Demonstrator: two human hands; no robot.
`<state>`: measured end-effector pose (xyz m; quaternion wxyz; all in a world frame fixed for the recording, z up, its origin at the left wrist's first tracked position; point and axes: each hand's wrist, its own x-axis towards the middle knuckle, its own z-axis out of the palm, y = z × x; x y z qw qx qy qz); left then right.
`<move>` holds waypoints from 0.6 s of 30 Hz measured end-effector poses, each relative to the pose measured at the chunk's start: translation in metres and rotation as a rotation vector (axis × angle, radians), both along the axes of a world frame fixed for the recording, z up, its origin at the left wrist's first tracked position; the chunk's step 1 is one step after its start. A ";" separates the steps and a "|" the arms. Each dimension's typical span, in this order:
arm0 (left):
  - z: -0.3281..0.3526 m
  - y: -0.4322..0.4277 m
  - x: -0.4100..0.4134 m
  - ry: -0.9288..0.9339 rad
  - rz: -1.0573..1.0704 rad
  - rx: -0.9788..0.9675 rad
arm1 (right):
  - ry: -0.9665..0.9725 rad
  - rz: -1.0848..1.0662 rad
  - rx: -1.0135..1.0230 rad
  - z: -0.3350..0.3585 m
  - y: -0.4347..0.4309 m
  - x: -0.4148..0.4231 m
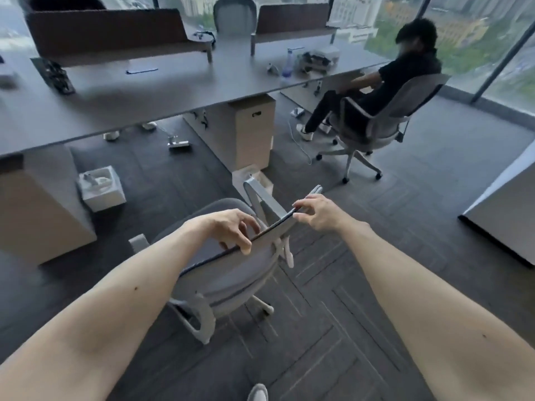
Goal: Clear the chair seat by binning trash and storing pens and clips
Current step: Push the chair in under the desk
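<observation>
Clamping fingers (250, 225) on the backrest (275, 228) of the grey, white-framed chair (228, 274): left hand (228, 228) and right hand (317, 212).

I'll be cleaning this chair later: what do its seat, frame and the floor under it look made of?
Seat: grey fabric over padding, it seems; matte and softly rounded.
Frame: pale moulded plastic, probably; smooth with a slight sheen.
Floor: dark carpet tiles; matte, with visible seams and stripes.
Backrest, pinched by left hand and right hand: too blurred to tell.

Long grey desk (144, 94), water bottle (286, 68) on it, seated person (376, 91), floor power strip (179, 144)
</observation>
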<state>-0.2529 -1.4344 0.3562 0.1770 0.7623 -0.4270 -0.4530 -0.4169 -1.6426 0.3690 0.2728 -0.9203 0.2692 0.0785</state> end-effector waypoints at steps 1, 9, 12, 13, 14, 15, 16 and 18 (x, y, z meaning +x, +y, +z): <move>-0.001 0.006 -0.002 0.006 0.037 0.010 | 0.028 0.045 -0.041 -0.003 -0.002 0.002; 0.000 0.064 -0.019 -0.027 0.325 0.029 | 0.082 0.274 -0.212 -0.009 -0.007 0.013; -0.003 0.079 -0.044 -0.167 0.450 -0.005 | 0.047 0.329 -0.193 -0.019 -0.008 0.010; -0.005 0.082 -0.051 -0.216 0.492 0.000 | 0.035 0.356 -0.184 -0.022 -0.010 0.009; -0.007 0.084 -0.057 -0.263 0.528 0.015 | 0.017 0.386 -0.181 -0.025 -0.013 0.010; -0.006 0.086 -0.064 -0.305 0.561 0.050 | -0.005 0.409 -0.176 -0.028 -0.017 0.011; -0.006 0.087 -0.069 -0.345 0.595 0.097 | -0.027 0.423 -0.170 -0.030 -0.021 0.012; -0.008 0.087 -0.081 -0.414 0.670 0.172 | -0.042 0.443 -0.171 -0.034 -0.026 0.016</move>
